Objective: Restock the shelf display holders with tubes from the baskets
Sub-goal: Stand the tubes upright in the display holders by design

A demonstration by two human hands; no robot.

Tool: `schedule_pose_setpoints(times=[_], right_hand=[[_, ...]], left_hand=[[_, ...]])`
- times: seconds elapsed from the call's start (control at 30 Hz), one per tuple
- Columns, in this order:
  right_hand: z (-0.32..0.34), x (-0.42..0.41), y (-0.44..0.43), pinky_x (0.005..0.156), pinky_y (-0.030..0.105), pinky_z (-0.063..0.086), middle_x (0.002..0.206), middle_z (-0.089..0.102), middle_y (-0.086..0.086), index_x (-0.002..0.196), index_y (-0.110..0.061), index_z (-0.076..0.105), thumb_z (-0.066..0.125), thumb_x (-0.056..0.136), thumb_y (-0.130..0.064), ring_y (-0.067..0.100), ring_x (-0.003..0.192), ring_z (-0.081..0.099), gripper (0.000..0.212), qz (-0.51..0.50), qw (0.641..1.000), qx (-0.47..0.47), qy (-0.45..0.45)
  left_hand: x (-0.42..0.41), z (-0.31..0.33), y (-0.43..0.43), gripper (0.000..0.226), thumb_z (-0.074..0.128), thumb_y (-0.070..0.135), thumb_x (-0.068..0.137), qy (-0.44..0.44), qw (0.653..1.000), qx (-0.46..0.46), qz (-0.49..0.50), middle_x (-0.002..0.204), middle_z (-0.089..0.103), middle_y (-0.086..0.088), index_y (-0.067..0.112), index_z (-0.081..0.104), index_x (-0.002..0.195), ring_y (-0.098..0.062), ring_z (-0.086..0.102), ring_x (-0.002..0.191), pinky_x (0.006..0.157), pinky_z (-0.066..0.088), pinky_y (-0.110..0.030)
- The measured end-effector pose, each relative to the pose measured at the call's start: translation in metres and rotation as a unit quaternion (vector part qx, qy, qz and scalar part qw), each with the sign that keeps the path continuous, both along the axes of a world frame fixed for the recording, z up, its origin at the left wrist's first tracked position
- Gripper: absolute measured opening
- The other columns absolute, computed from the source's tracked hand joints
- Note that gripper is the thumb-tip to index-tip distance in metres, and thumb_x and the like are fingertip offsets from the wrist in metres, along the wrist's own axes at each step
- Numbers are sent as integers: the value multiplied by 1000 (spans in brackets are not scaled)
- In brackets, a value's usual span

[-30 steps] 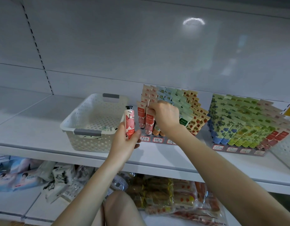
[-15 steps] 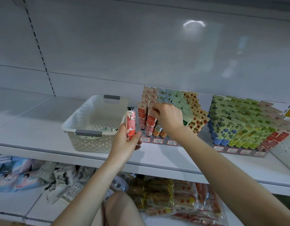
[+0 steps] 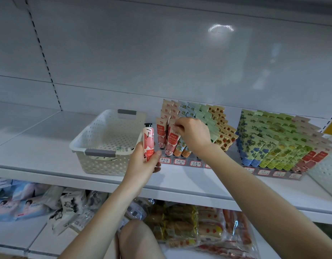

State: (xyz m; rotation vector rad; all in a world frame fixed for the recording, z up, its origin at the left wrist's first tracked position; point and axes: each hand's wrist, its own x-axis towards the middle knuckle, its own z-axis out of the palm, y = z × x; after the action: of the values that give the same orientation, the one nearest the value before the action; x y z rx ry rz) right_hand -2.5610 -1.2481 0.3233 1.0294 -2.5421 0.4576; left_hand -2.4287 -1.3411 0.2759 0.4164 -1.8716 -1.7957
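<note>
Shelf (image 3: 40,146): white, with a white back panel; it bears the basket and both holders.
Basket (image 3: 105,166): white, perforated, grey handles; one pale labelled item lies on its floor by the front wall.
Far holder (image 3: 273,172): well right of the basket, packed with blue, green and red flowered tubes standing crimp-up in stepped rows.
Near holder (image 3: 181,162): just right of the basket, with stepped rows of red, blue, green and strawberry-print tubes behind handwritten price tags.
Packets (image 3: 189,227): on the lower shelf, below and right of the basket.
Right hand (image 3: 193,134): right of the basket, over the near holder's front rows; fingertips pinch the crimped top of a red tube.
Left hand (image 3: 142,165): at the basket's front right corner, fingers and thumb wrapped round the pink tube.
Red tube (image 3: 171,144): upright in the near holder's front row, second column from the basket.
Pink tube (image 3: 148,143): upright, black cap up, just beside the basket's right wall.
</note>
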Motion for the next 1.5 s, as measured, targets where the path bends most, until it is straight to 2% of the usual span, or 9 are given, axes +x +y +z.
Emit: schedule_pose_setpoints(times=[0.17, 0.27, 0.33, 0.5, 0.63, 0.73, 0.87, 1.0, 1.5], right_hand=[[-1, 3, -4, 69, 34, 48, 95, 67, 10, 97, -2, 65, 47, 95, -14, 28, 87, 60, 22, 14, 1000, -4, -9], [-3, 4, -8, 60, 30, 37, 87, 64, 11, 91, -1, 64, 46, 91, -5, 30, 81, 57, 18, 14, 1000, 2, 5], [-3, 4, -10, 56, 28, 28, 76, 56, 9, 85, -2, 63, 44, 88, -1, 26, 71, 48, 20, 5, 1000, -2, 9], [-2, 2, -9, 48, 28, 19, 69, 45, 8, 69, -9, 51, 44, 82, 5, 22, 67, 33, 20, 16, 1000, 0, 18], [-4, 0, -8, 47, 27, 17, 63, 43, 9, 64, -8, 50, 47, 78, 7, 24, 64, 32, 21, 39, 999, -24, 30], [-6, -2, -11, 53, 28, 23, 67, 49, 10, 72, -2, 60, 48, 83, 2, 24, 65, 37, 17, 39, 999, -7, 32], [-5, -2, -10, 56, 29, 29, 72, 51, 7, 79, -3, 60, 45, 90, -4, 26, 69, 44, 18, 49, 999, -3, 20], [-5, -3, -3, 65, 37, 47, 85, 62, 14, 89, 2, 64, 45, 93, -7, 29, 79, 56, 21, 51, 998, -24, 1], [0, -6, 3, 70, 40, 50, 90, 66, 11, 96, -3, 67, 48, 95, -13, 27, 83, 60, 22, 55, 998, -41, 13]], left_hand=[[-1, -1, -1, 21, 55, 9, 92, -5, 1000, -4, 1, 87, 55, 0, 18, 47, 109, -10, 57, 71, 61, 54, -18], [0, -1, -3, 21, 54, 8, 92, -5, 1000, -1, -1, 86, 56, 0, 18, 46, 109, -10, 57, 70, 61, 55, -17], [0, -2, -3, 21, 54, 8, 92, -8, 1000, 0, 1, 86, 55, -1, 18, 46, 109, -11, 57, 70, 61, 55, -18], [-2, -5, -2, 19, 54, 7, 92, -11, 1000, -1, -3, 82, 55, -1, 16, 46, 108, -11, 56, 66, 62, 55, -19], [-3, -5, -2, 20, 55, 8, 92, -9, 1000, 0, -4, 82, 56, 0, 17, 47, 107, -10, 57, 67, 60, 55, -18], [-3, -4, -2, 20, 55, 8, 92, -7, 1000, 0, -4, 82, 56, 0, 17, 46, 107, -10, 57, 67, 60, 55, -17], [-2, -2, -3, 21, 55, 8, 92, -9, 1000, 0, -1, 83, 56, 0, 18, 46, 109, -10, 57, 68, 60, 55, -16], [-1, -3, -3, 22, 55, 9, 92, -11, 1000, -7, -1, 84, 56, 1, 18, 46, 110, -10, 57, 69, 61, 54, -17], [-1, 1, -1, 22, 55, 10, 92, -12, 1000, -14, -7, 84, 55, 3, 17, 45, 110, -11, 57, 71, 58, 54, -15]])
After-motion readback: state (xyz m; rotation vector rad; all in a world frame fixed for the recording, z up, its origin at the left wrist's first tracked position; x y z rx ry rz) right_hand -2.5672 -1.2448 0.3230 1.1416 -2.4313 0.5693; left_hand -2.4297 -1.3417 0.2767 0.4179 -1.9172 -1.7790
